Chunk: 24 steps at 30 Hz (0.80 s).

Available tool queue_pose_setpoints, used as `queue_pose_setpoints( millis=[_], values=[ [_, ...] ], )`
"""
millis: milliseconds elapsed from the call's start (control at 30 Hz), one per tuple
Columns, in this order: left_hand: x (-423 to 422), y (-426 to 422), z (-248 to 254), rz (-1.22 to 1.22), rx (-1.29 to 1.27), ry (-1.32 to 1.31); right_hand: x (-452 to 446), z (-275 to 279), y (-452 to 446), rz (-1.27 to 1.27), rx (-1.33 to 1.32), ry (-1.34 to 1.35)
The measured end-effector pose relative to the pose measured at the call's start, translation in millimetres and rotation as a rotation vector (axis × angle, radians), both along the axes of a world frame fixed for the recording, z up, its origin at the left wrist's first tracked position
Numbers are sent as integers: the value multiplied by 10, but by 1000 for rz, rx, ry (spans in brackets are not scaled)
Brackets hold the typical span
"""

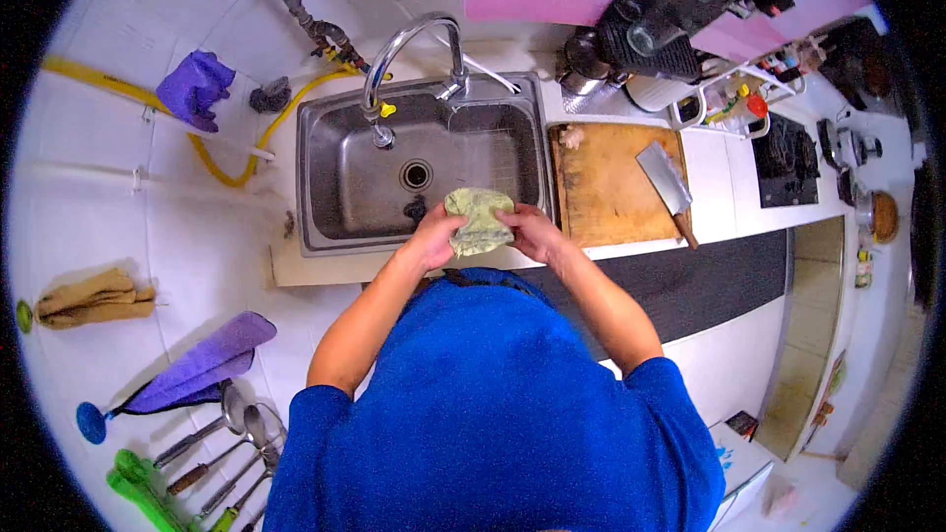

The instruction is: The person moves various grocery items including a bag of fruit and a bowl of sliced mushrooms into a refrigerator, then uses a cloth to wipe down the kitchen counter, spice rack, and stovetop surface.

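Your left hand (434,239) and right hand (534,234) both grip a pale green cloth (479,220), the left at its nine o'clock side and the right at its three o'clock side, with thumbs laid over the top. You have the cloth in front of your waist, over the near edge of the sink (340,182); whether it touches the rim, you cannot tell. From the cloth, the drain (416,174) lies at ten o'clock, and the curved faucet (414,25) arches at eleven. Between two and three o'clock, just beside the sink on the worktop (711,172), you have a wooden cutting board (601,187); a cleaver (665,180) lies along its far side from you, its handle (686,230) angled down toward five. A small pale lump (571,137) sits at the board's ten o'clock corner. Farther out, a purple item (197,89) hangs at ten o'clock, and metal ladles (233,409) hang at about eight.
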<state>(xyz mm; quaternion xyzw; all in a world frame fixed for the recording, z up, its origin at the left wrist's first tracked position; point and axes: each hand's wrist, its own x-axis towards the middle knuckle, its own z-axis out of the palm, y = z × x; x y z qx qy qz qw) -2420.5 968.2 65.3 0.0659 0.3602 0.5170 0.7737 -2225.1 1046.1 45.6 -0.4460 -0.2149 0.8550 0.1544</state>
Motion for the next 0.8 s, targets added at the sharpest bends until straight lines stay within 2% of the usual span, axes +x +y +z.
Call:
queue_pose_setpoints(
  millis=[67,100,167,200,267,300,367,467,500,533,567,600,633,667,733,767,800],
  values=[
    [43,35,-109,43,-24,26,-28,-51,31,5,151,-104],
    [49,124,-105,50,8,121,-52,-58,84,22,155,-105],
    [2,350,-86,91,76,288,-164,-96,268,-94,434,-81],
    [-75,507,-99,90,114,253,-190,-135,440,-74,490,-62],
    [-239,744,34,82,-117,325,-239,-246,767,-97,499,-138],
    [-277,758,42,90,-115,323,-228,-313,883,-89,502,-137],
    [-418,715,46,121,-413,609,-171,-472,1061,-28,314,-490],
    [-671,163,-63,50,-274,630,150,-804,922,104,475,-587],
    [-708,-26,-84,73,-287,642,377,-1337,814,10,478,-340],
    [-792,-255,-84,152,-298,612,476,-1030,608,101,513,-266],
    [-981,-536,-50,259,-313,599,620,-944,491,213,482,-278],
    [-1210,-790,-233,328,-298,689,745,-1034,316,116,470,-240],
    [-1334,-966,50,513,-354,799,866,-977,133,-22,408,-251],
    [-1668,-1225,259,638,-396,869,1180,-1525,193,108,427,-276],
    [-2186,-1633,486,1053,-124,1265,1520,-1604,107,125,486,-385],
    [-2323,-1764,1113,1156,-244,1539,1465,-1479,25,18,374,-527],
    [-2618,-1929,1328,1358,-195,1790,1586,-1533,-31,-17,377,-490]
  ],
)
